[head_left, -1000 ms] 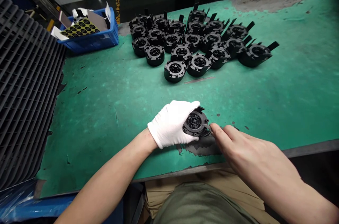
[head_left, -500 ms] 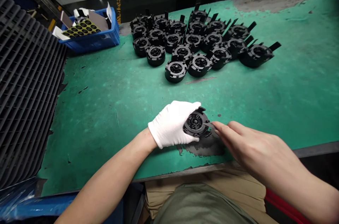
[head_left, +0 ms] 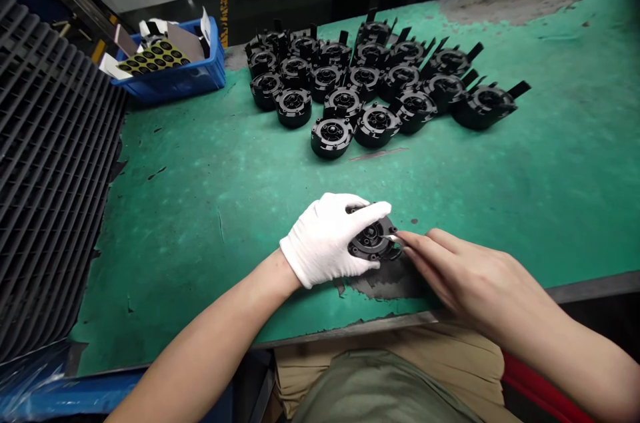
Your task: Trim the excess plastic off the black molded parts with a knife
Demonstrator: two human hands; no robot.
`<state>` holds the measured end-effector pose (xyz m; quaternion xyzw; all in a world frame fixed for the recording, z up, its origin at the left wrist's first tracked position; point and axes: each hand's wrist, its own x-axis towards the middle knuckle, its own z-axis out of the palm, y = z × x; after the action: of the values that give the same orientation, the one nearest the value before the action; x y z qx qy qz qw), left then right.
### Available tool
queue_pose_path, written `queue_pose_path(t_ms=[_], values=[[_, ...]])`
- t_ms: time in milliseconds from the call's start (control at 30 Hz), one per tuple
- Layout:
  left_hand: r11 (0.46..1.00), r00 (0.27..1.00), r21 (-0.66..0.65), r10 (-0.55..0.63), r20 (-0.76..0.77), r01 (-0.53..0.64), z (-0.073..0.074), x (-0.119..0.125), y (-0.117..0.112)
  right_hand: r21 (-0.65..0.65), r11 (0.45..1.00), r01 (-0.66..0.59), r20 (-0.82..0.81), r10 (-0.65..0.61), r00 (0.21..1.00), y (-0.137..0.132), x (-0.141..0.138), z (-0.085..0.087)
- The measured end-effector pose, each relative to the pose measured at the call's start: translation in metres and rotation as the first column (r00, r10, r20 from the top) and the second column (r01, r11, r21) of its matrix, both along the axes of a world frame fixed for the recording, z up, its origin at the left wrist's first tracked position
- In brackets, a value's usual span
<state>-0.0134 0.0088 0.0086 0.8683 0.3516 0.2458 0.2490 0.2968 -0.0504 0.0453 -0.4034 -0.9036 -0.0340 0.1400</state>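
A round black plastic part (head_left: 372, 241) lies near the front edge of the green table (head_left: 210, 183). My left hand (head_left: 330, 236), in a white glove, wraps round the part's left side, with the index finger laid over its top. My bare right hand (head_left: 460, 273) pinches a small thin tool (head_left: 391, 236) whose tip rests on the part's face.
Several matching black round parts (head_left: 370, 76) stand grouped at the back of the table. A blue bin (head_left: 175, 76) holding yellow sheets with black discs sits at the back left. A stack of dark ribbed trays (head_left: 50, 170) fills the left side.
My left index finger has stretched over the top of the part. My right hand has shifted slightly, with the tool tip still on the part's face.
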Motion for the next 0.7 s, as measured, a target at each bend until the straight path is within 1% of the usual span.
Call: queue_pose_path(t_ms=[100, 200, 267, 300, 367, 433, 467, 533, 567, 600, 700], values=[[0.998, 0.998, -0.033, 0.052, -0.045, -0.053, 0.003, 0.0, -0.002, -0.1, 0.995, 0.02, -0.048, -0.025, 0.999, 0.012, 0.007, -0.008], [0.994, 0.996, -0.102, 0.029, -0.087, -0.038, 0.002, -0.001, -0.001, -0.205, 0.979, -0.018, -0.092, -0.001, 0.996, 0.021, 0.012, -0.014], [0.991, 0.996, -0.129, 0.008, -0.088, -0.019, -0.001, -0.001, 0.0, -0.216, 0.975, -0.047, -0.137, 0.018, 0.99, 0.022, 0.015, -0.013], [0.992, 0.998, -0.126, 0.001, -0.062, -0.009, -0.004, -0.001, 0.0, -0.207, 0.977, -0.056, -0.161, 0.022, 0.987, 0.021, 0.017, -0.011], [0.995, 0.999, -0.096, -0.022, 0.042, 0.026, -0.009, -0.002, 0.0, -0.182, 0.982, -0.051, -0.202, 0.013, 0.979, 0.014, 0.018, -0.005], [0.994, 0.985, -0.052, -0.089, 0.148, 0.097, -0.013, -0.002, 0.0, -0.18, 0.983, -0.024, -0.237, -0.02, 0.971, 0.002, 0.017, 0.002], [0.99, 0.977, -0.039, -0.127, 0.173, 0.136, -0.013, -0.003, -0.001, -0.189, 0.982, -0.011, -0.252, -0.038, 0.967, -0.005, 0.016, 0.005], [0.983, 0.975, -0.049, -0.166, 0.149, 0.175, -0.011, -0.002, -0.001, -0.215, 0.977, 0.016, -0.288, -0.078, 0.954, -0.022, 0.01, 0.01], [0.985, 0.982, -0.062, -0.15, 0.116, 0.158, -0.01, -0.001, -0.001, -0.231, 0.973, 0.025, -0.307, -0.097, 0.947, -0.03, 0.007, 0.011], [0.991, 0.991, -0.075, -0.11, 0.077, 0.115, -0.009, 0.001, -0.001, -0.251, 0.967, 0.036, -0.321, -0.118, 0.94, -0.037, 0.003, 0.013], [0.996, 0.998, -0.074, 0.055, -0.009, -0.055, -0.008, 0.009, -0.003, -0.302, 0.952, 0.047, -0.34, -0.153, 0.928, -0.05, -0.007, 0.012]])
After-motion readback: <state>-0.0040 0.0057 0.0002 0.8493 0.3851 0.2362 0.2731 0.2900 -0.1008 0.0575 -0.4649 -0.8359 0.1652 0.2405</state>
